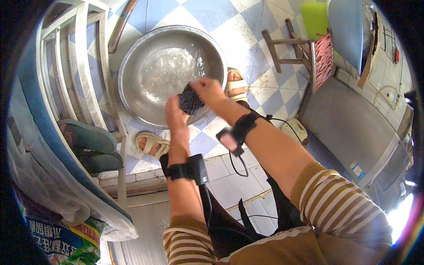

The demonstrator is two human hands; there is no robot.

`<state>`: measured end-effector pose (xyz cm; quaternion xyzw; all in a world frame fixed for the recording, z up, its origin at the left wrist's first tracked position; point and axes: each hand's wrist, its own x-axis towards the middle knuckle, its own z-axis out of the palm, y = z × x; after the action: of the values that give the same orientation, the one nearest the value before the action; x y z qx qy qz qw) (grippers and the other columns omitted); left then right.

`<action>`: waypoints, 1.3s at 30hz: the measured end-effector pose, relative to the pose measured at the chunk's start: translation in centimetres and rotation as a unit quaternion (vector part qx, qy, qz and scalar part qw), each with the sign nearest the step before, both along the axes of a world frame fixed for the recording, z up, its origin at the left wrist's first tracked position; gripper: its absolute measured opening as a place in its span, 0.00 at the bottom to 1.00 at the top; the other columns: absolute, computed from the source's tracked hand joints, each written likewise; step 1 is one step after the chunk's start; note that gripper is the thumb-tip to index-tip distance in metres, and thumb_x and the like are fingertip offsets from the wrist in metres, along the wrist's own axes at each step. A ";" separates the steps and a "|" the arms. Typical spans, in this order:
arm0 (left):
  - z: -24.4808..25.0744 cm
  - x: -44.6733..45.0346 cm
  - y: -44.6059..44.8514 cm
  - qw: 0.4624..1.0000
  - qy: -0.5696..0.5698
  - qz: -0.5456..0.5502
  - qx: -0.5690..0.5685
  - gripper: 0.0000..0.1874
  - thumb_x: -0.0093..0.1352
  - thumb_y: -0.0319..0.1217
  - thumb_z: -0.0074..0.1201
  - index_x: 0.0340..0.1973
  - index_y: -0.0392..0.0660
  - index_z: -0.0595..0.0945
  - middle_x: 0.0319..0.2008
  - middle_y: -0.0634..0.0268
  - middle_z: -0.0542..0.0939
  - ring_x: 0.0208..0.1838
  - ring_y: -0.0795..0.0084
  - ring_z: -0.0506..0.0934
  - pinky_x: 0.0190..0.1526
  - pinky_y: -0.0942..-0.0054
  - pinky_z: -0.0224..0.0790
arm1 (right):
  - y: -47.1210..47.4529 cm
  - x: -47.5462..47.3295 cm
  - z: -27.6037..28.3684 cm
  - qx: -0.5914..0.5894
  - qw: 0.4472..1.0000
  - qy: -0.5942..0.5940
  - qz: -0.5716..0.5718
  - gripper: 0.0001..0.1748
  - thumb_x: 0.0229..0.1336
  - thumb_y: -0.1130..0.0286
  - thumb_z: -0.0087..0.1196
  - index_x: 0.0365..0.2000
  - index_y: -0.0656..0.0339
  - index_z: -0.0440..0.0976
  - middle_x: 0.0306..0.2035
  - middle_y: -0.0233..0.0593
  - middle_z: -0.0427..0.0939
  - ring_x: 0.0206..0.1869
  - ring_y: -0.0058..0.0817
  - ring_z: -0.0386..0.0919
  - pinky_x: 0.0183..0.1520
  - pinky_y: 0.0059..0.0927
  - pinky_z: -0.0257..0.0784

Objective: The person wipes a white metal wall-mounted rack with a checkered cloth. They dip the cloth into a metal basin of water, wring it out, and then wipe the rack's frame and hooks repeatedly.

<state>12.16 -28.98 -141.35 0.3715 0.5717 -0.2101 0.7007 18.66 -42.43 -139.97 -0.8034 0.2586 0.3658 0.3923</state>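
A large round metal basin (159, 69) with clear water in it stands on the tiled floor. Over its near right part, a crumpled dark wet cloth (191, 101) is stretched between both hands. My left hand (177, 111) holds the cloth at its left side. At its upper right edge, my right hand (208, 91) grips it with bent fingers. Both hands are somewhat blurred, and the exact kind of cloth cannot be told. Each wrist wears a black strap with a small device.
Sandalled feet flank the basin (236, 84). At left are a white metal rack (86, 66) and dark green slippers (87, 136). A wooden pole (121, 26) lies beyond. To the right stand a folding stool (323, 61), a beige plastic container (294, 131) and a grey appliance (347, 126).
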 end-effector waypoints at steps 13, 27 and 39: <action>-12.9 -0.5 3.2 0.688 -0.068 -0.581 0.429 0.30 0.68 0.43 0.63 0.59 0.36 0.75 0.67 0.40 0.70 0.67 0.38 0.71 0.59 0.37 0.71 | -2.9 1.6 -3.1 0.134 0.988 0.025 0.073 0.32 0.63 0.78 0.58 0.67 0.50 0.70 0.53 0.42 0.81 0.44 0.25 0.81 0.43 0.28 0.79; 2.3 -1.5 0.1 0.995 -0.103 0.000 0.006 0.16 0.74 0.32 0.53 0.56 0.43 0.74 0.53 0.63 0.78 0.55 0.71 0.77 0.52 0.60 0.73 | -2.5 -0.9 -2.8 0.174 0.895 0.228 -0.343 0.26 0.70 0.61 0.56 0.64 0.59 0.71 0.49 0.42 0.84 0.49 0.38 0.84 0.55 0.36 0.78; 0.3 0.8 -2.7 0.940 -0.141 -0.137 0.277 0.25 0.81 0.51 0.45 0.43 0.37 0.73 0.40 0.54 0.79 0.42 0.62 0.77 0.47 0.61 0.71 | 4.3 -2.4 -0.9 0.062 0.976 -0.185 0.100 0.22 0.72 0.56 0.50 0.42 0.70 0.74 0.36 0.71 0.80 0.43 0.67 0.80 0.47 0.57 0.75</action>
<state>12.96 -31.65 -141.04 0.6517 0.4460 -0.0825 0.6078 16.23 -38.16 -140.84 -0.8533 0.0767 0.2640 0.4432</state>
